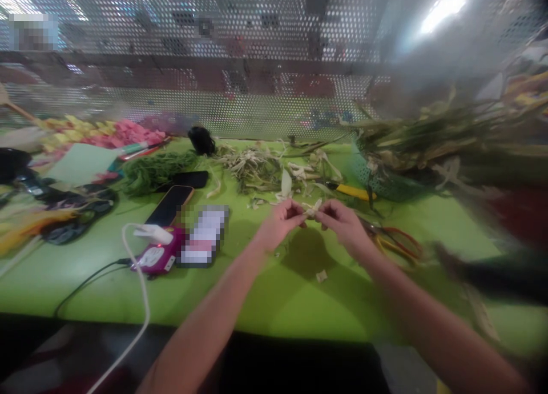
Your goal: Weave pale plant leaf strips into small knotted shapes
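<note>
Table (274,302) before a perforated screen (257,97), loaded left, middle and right
A husk piece (313,207) sits between left hand (287,218) and right hand (339,218); a scrap (321,276) lies before them, a husk pile (252,165) behind. To the left, a plug (157,233) rests on a power block (158,258), one phone (203,237) just right, another phone (170,202) behind, a fibre bundle (149,171) farther back. To the right, a basket (371,180) holding stalks (428,137) stands behind a two-handled tool (410,237).

Craft workshop (yellow-handled tool (353,192); plant strips (253,163))
</note>
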Tool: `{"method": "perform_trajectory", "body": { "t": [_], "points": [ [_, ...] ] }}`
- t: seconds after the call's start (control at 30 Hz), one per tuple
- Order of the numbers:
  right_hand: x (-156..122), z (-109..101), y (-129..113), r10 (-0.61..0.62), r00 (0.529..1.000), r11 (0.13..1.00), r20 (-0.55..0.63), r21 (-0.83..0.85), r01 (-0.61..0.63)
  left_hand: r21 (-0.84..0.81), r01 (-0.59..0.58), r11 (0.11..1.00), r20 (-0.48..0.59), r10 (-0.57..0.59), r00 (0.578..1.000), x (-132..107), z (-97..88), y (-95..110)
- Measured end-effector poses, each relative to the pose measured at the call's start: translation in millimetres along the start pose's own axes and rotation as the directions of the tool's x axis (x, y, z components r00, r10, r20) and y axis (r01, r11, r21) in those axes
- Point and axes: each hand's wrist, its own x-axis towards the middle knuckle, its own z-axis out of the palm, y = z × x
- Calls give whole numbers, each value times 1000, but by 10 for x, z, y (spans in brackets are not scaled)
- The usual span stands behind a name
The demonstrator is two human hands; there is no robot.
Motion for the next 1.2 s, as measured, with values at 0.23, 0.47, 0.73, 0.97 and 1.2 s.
{"method": "perform_trajectory", "body": {
  "t": [0.23, 0.47, 0.73, 0.97, 1.2],
  "points": [
    [-13, 22, -37, 6, 1000, 996, -13, -87, -7, 61, 18, 998, 42, -21, 999, -8, 51, -11],
    [3, 14, -53, -14, 1000, 998, -12, -68, 13, 46, 15, 999, 32, -16, 999, 5, 17, 2],
    [-8, -7, -36, -23, 999, 989, -25, -144, 19, 83, 77, 994, 48, -82, 995, -39, 4, 94],
    [-46, 26, 14, -90, 996, 954, -7, -286, 84, 168, 70, 983, 107, -89, 990, -10, 48, -28],
    [-18, 28, -4, -15, 1000, 982, -12, -190, 13, 191, 41, 981, 40, -50, 998, -10, 55, -29]
  ]
}}
